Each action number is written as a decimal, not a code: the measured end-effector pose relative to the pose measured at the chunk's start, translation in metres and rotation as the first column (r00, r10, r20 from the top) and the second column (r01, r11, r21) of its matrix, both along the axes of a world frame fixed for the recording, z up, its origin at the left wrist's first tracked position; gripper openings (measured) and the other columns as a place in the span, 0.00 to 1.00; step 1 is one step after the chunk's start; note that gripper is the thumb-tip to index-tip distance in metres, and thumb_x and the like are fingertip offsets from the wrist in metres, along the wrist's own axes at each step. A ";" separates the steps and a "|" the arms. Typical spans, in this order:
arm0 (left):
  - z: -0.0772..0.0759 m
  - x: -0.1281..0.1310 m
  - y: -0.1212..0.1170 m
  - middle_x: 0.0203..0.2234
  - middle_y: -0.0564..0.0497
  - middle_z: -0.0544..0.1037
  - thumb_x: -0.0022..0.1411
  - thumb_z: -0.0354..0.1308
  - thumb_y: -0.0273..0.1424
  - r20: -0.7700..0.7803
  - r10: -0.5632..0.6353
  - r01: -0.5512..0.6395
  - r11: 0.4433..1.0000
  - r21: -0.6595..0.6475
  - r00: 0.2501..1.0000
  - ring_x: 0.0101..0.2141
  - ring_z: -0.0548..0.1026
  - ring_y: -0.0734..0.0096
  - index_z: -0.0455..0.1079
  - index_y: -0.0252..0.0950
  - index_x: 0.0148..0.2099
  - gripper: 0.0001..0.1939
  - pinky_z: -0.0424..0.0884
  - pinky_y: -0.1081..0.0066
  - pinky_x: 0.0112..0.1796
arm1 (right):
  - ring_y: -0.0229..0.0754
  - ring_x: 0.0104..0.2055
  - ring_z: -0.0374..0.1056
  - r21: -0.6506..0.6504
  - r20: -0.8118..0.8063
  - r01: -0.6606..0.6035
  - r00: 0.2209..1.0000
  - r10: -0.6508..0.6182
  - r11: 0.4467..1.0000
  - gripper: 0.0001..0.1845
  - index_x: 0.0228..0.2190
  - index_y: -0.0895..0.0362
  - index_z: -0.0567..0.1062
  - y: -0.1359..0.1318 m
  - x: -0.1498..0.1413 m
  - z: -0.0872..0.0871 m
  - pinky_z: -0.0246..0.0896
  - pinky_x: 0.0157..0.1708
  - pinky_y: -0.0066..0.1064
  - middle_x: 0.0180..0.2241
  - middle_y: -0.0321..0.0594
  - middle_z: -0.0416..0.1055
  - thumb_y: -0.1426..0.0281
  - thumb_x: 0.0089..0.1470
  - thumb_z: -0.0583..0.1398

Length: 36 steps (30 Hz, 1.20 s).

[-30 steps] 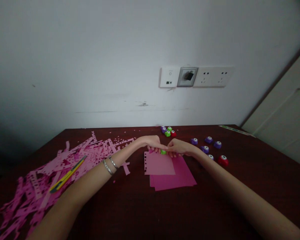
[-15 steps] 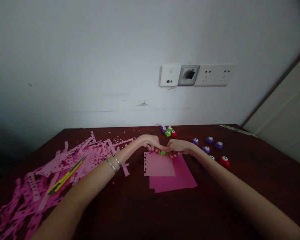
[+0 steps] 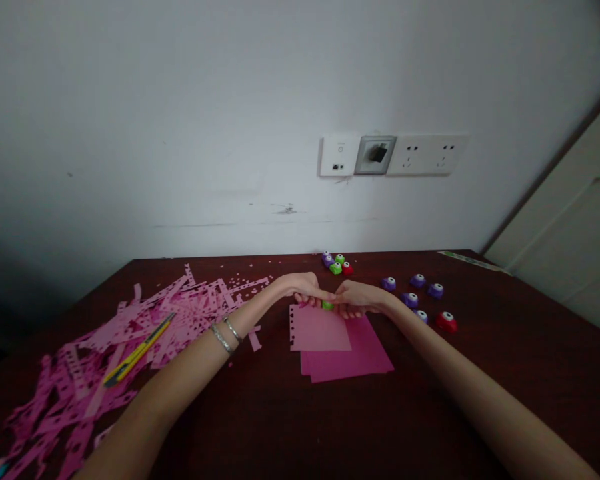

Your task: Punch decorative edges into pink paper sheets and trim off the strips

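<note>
Green punch [image 3: 327, 305], one: lies four o'clock from left hand [image 3: 309, 288], eight o'clock from right hand [image 3: 356, 297], equally near. Fingers of both clasp it; long axis hidden.

Toward half past seven in view, you wear two silver-toned bracelets close together on your left forearm [image 3: 180, 385], just short of the left grip [image 3: 305, 285]. The textured band [image 3: 221, 339] looks patterned; the smoother band [image 3: 233, 329] sits at its two o'clock and gleams. Finer detail is too small to tell. Your right forearm [image 3: 465, 379], toward four o'clock, is bare, slender and gently tapering.
</note>
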State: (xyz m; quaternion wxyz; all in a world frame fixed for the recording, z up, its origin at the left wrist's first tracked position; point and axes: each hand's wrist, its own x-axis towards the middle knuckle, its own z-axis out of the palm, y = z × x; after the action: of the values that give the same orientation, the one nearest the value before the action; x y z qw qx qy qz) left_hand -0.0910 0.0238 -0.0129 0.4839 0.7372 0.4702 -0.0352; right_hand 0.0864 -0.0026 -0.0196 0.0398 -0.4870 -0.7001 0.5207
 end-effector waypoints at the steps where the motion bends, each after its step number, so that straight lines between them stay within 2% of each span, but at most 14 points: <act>1: 0.001 -0.001 -0.002 0.15 0.52 0.67 0.41 0.60 0.54 -0.006 -0.005 0.006 0.999 0.052 1.000 0.16 0.61 0.79 0.69 0.31 0.22 0.27 0.55 0.73 0.19 | 0.28 0.12 0.56 0.010 -0.012 0.002 1.000 -0.002 1.000 0.21 0.16 0.61 0.70 0.000 0.001 -0.001 0.48 0.11 0.21 0.13 0.35 0.65 0.58 0.51 0.58; 6: 0.005 -0.003 -0.016 0.14 0.53 0.65 0.52 0.50 0.54 0.049 0.005 -0.018 0.961 0.275 0.999 0.15 0.61 0.80 0.68 0.31 0.23 0.28 0.56 0.74 0.19 | 0.28 0.12 0.55 0.074 -0.072 0.023 0.997 -0.018 0.997 0.26 0.16 0.61 0.68 -0.003 0.006 -0.005 0.48 0.12 0.21 0.13 0.34 0.64 0.50 0.47 0.57; 9: 0.006 -0.002 -0.035 0.14 0.54 0.63 0.58 0.45 0.50 0.060 0.072 -0.091 0.892 0.443 0.996 0.17 0.61 0.79 0.66 0.32 0.22 0.27 0.56 0.74 0.20 | 0.27 0.13 0.55 0.082 -0.118 0.055 0.992 -0.045 0.995 0.29 0.17 0.61 0.69 -0.008 0.010 -0.003 0.47 0.12 0.21 0.14 0.35 0.64 0.47 0.48 0.54; 11: 0.004 0.002 -0.055 0.18 0.52 0.66 0.60 0.44 0.45 -0.017 0.082 -0.059 0.834 0.549 0.996 0.20 0.63 0.77 0.67 0.32 0.24 0.24 0.57 0.73 0.22 | 0.27 0.13 0.54 0.102 -0.145 0.079 0.987 -0.064 0.992 0.28 0.18 0.60 0.68 -0.010 0.014 0.000 0.46 0.12 0.21 0.15 0.34 0.64 0.47 0.48 0.54; 13: 0.000 0.007 -0.080 0.26 0.47 0.71 0.61 0.42 0.41 -0.134 0.115 0.002 0.752 0.660 0.984 0.26 0.67 0.71 0.70 0.32 0.31 0.21 0.60 0.71 0.25 | 0.27 0.14 0.55 0.144 -0.151 0.091 0.986 -0.069 0.985 0.25 0.19 0.60 0.68 -0.011 0.017 0.002 0.46 0.13 0.21 0.15 0.33 0.64 0.50 0.47 0.57; 15: -0.006 0.015 -0.105 0.38 0.41 0.70 0.61 0.43 0.35 -0.215 0.165 0.087 0.561 0.823 0.963 0.39 0.68 0.61 0.69 0.31 0.42 0.17 0.64 0.66 0.34 | 0.29 0.15 0.56 0.204 -0.140 0.078 0.989 -0.050 0.976 0.20 0.24 0.60 0.70 -0.009 0.020 0.002 0.48 0.14 0.22 0.16 0.32 0.64 0.54 0.45 0.60; 16: -0.009 0.019 -0.116 0.40 0.39 0.70 0.62 0.42 0.33 -0.258 0.165 0.146 0.497 0.855 0.952 0.43 0.67 0.57 0.67 0.30 0.45 0.18 0.64 0.62 0.38 | 0.29 0.16 0.57 0.243 -0.133 0.063 0.991 -0.031 0.968 0.18 0.27 0.60 0.72 -0.008 0.021 0.002 0.49 0.15 0.22 0.17 0.32 0.64 0.57 0.44 0.61; 18: -0.016 0.026 -0.134 0.46 0.35 0.68 0.63 0.42 0.38 -0.317 0.143 0.226 0.441 0.869 0.938 0.49 0.63 0.50 0.66 0.28 0.48 0.21 0.62 0.55 0.44 | 0.31 0.19 0.60 0.352 -0.102 0.023 0.995 0.014 0.936 0.17 0.33 0.61 0.73 -0.005 0.021 -0.001 0.53 0.18 0.23 0.20 0.33 0.67 0.61 0.43 0.62; 20: -0.022 0.031 -0.146 0.51 0.32 0.65 0.63 0.40 0.46 -0.332 0.137 0.239 0.454 0.858 0.933 0.53 0.59 0.45 0.64 0.27 0.52 0.29 0.59 0.52 0.48 | 0.34 0.25 0.63 0.481 -0.037 -0.029 0.998 0.053 0.876 0.18 0.38 0.61 0.74 -0.004 0.019 -0.005 0.57 0.25 0.25 0.26 0.37 0.70 0.65 0.43 0.63; 22: -0.026 0.032 -0.153 0.54 0.31 0.61 0.61 0.38 0.52 -0.340 0.142 0.225 0.512 0.829 0.930 0.56 0.56 0.43 0.60 0.27 0.56 0.35 0.57 0.50 0.50 | 0.36 0.29 0.65 0.585 0.033 -0.086 0.996 0.082 0.806 0.20 0.40 0.61 0.74 -0.004 0.017 -0.009 0.58 0.30 0.27 0.30 0.40 0.71 0.67 0.43 0.63; 25: -0.029 0.031 -0.159 0.57 0.30 0.57 0.59 0.37 0.54 -0.365 0.133 0.219 0.600 0.770 0.921 0.57 0.53 0.41 0.57 0.28 0.59 0.39 0.55 0.48 0.51 | 0.38 0.31 0.65 0.663 0.083 -0.145 0.989 0.121 0.734 0.19 0.41 0.60 0.74 -0.003 0.014 -0.016 0.59 0.31 0.28 0.32 0.41 0.71 0.67 0.44 0.62; 27: -0.031 0.030 -0.162 0.58 0.30 0.56 0.58 0.37 0.56 -0.371 0.124 0.220 0.619 0.754 0.920 0.58 0.51 0.40 0.56 0.28 0.59 0.40 0.53 0.46 0.51 | 0.38 0.31 0.65 0.685 0.089 -0.167 0.985 0.146 0.709 0.17 0.39 0.59 0.75 -0.003 0.013 -0.019 0.59 0.31 0.28 0.32 0.41 0.72 0.66 0.46 0.61; 33: -0.034 0.030 -0.167 0.57 0.30 0.57 0.56 0.37 0.57 -0.398 0.120 0.230 0.651 0.723 0.910 0.58 0.50 0.36 0.52 0.30 0.62 0.43 0.50 0.41 0.51 | 0.39 0.30 0.65 0.699 0.062 -0.138 0.989 0.132 0.702 0.12 0.34 0.59 0.76 -0.001 0.014 -0.019 0.58 0.30 0.28 0.31 0.41 0.72 0.66 0.46 0.60; 36: -0.032 0.030 -0.168 0.57 0.30 0.58 0.56 0.39 0.57 -0.396 0.123 0.225 0.657 0.720 0.910 0.58 0.50 0.36 0.52 0.31 0.62 0.42 0.48 0.40 0.51 | 0.39 0.30 0.65 0.656 0.025 -0.082 0.996 0.087 0.750 0.13 0.33 0.58 0.76 0.002 0.021 -0.014 0.57 0.31 0.29 0.30 0.40 0.72 0.64 0.45 0.61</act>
State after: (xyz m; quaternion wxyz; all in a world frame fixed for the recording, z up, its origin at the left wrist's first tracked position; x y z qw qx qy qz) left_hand -0.0613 -0.1437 -0.0453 0.0241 0.8589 0.5115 -0.0057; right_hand 0.1070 -0.0007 -0.0334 0.1870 -0.4080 -0.8593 0.2454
